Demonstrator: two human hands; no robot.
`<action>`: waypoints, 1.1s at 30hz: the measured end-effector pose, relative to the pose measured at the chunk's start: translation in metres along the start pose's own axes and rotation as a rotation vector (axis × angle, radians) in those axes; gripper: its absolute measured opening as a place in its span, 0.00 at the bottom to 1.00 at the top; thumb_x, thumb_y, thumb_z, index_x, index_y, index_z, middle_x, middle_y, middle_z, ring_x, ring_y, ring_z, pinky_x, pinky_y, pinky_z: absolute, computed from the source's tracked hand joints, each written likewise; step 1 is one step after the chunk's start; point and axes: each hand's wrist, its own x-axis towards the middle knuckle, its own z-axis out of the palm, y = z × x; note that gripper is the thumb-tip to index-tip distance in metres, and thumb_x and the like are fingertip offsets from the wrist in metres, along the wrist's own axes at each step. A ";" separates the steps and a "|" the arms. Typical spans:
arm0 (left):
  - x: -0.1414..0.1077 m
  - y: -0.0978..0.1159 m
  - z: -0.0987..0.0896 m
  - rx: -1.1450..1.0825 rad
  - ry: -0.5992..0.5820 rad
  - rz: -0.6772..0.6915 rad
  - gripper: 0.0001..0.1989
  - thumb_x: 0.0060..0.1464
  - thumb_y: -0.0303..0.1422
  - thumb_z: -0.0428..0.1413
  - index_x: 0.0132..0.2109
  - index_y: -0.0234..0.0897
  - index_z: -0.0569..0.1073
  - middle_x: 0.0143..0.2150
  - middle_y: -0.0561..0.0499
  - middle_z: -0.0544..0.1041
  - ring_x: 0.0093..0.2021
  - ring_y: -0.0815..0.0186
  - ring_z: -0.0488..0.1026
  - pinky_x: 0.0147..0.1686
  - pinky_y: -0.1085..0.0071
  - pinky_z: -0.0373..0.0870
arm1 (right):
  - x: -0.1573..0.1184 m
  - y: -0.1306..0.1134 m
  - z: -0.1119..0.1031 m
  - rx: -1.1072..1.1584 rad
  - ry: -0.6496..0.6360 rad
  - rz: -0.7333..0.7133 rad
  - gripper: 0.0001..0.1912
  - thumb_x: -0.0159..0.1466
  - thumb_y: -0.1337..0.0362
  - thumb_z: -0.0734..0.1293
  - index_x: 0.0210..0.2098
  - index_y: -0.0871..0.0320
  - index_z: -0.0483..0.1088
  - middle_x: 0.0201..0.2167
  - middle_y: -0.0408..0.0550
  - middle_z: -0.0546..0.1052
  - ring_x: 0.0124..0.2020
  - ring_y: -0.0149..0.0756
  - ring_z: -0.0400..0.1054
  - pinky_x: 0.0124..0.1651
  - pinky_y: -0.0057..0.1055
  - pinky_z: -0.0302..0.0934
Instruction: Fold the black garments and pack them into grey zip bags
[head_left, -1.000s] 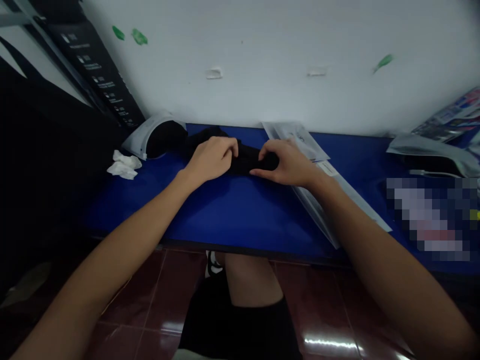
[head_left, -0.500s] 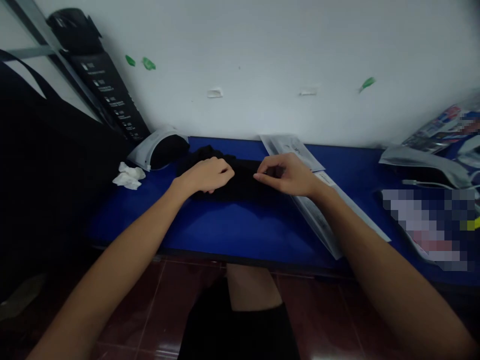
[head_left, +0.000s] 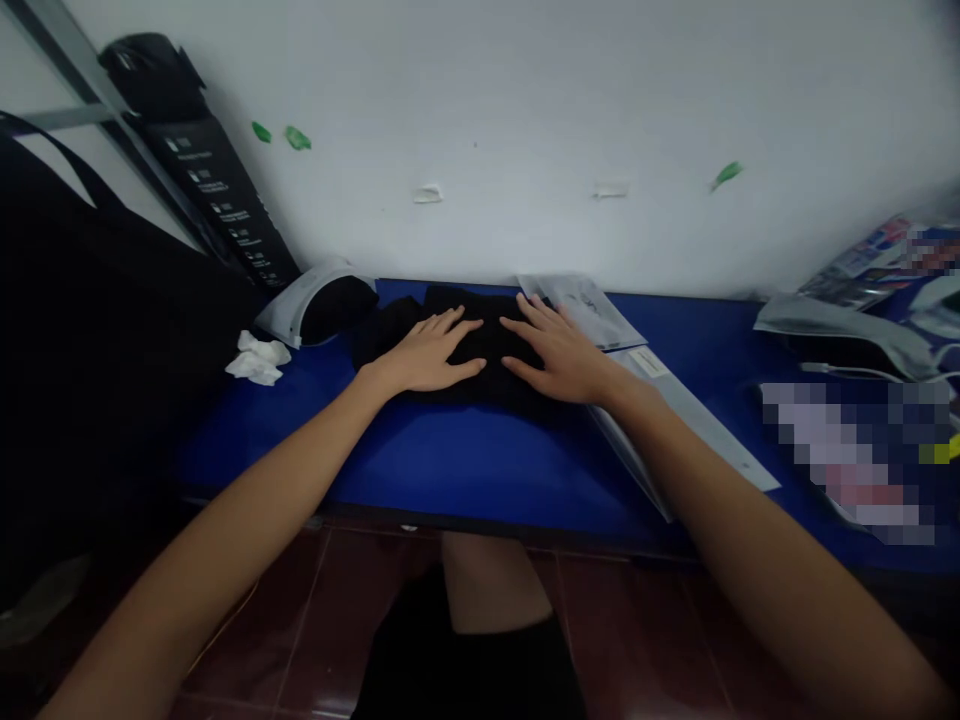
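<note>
A piece of black cloth (head_left: 487,385) lies on the blue bench surface (head_left: 465,460); its exact kind is too dark to make out. Flat on its left part rests my left hand (head_left: 431,352), fingers spread. My right hand (head_left: 559,355) presses on the right part of the cloth, its fingers also apart. Beyond and beside the right hand are frosted plastic zip bags (head_left: 600,315), partly under my wrist. At the left end, the cloth is bunched up.
A frosted pouch with something black inside (head_left: 319,305) and crumpled white tissue (head_left: 257,360) lie to the left. A large black bag (head_left: 97,330) stands at far left, near a tall black box (head_left: 225,200). More pouches (head_left: 847,340) sit at right.
Both hands have gone from pinching the black cloth to lying spread flat on it. The cloth's far edge now reaches farther toward the wall.
</note>
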 end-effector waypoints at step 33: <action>0.001 0.015 0.007 -0.022 -0.059 -0.229 0.44 0.64 0.68 0.30 0.79 0.55 0.47 0.82 0.54 0.32 0.80 0.40 0.29 0.75 0.37 0.30 | -0.001 0.005 0.033 -0.128 -0.071 0.187 0.36 0.77 0.47 0.48 0.77 0.57 0.53 0.77 0.59 0.56 0.78 0.56 0.46 0.78 0.62 0.38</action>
